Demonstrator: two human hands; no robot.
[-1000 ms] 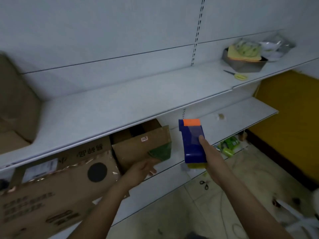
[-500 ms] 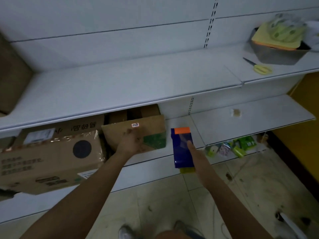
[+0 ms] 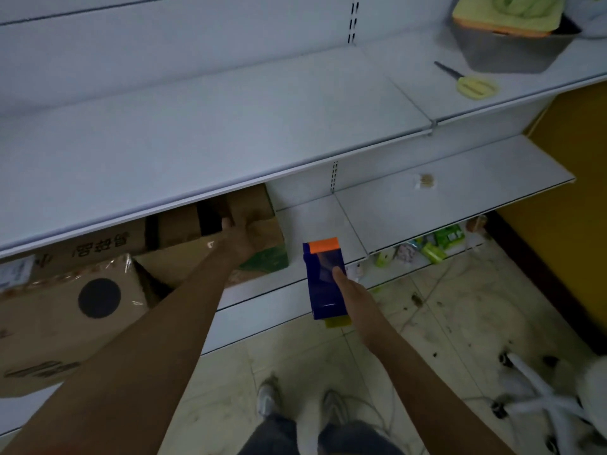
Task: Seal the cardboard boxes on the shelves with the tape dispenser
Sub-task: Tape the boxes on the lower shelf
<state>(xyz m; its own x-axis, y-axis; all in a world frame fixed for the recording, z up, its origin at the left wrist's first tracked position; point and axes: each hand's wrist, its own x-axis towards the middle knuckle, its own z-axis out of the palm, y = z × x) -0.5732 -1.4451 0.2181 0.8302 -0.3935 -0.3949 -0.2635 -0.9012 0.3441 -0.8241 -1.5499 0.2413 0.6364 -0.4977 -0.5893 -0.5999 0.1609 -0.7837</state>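
White metal shelving [image 3: 230, 133] fills the view above a dirty tiled floor [image 3: 427, 323]. Nearest, the right hand [image 3: 353, 295] grips the blue tape dispenser [image 3: 325, 284] with its orange tip, forefinger laid along its top, held in front of the lower shelf's edge. Left of it and farther in, the left hand [image 3: 238, 239] rests on an open cardboard box [image 3: 259, 224] under the upper shelf; its fingers are hidden. Beside that arm sits a larger box [image 3: 65, 316] with a black circle. Far up right lie yellow-handled scissors [image 3: 473, 85] by a grey bin [image 3: 509, 50].

upper shelf [image 3: 230, 133] low over open box [image 3: 253, 221], bare lower shelf [image 3: 443, 198] rightward
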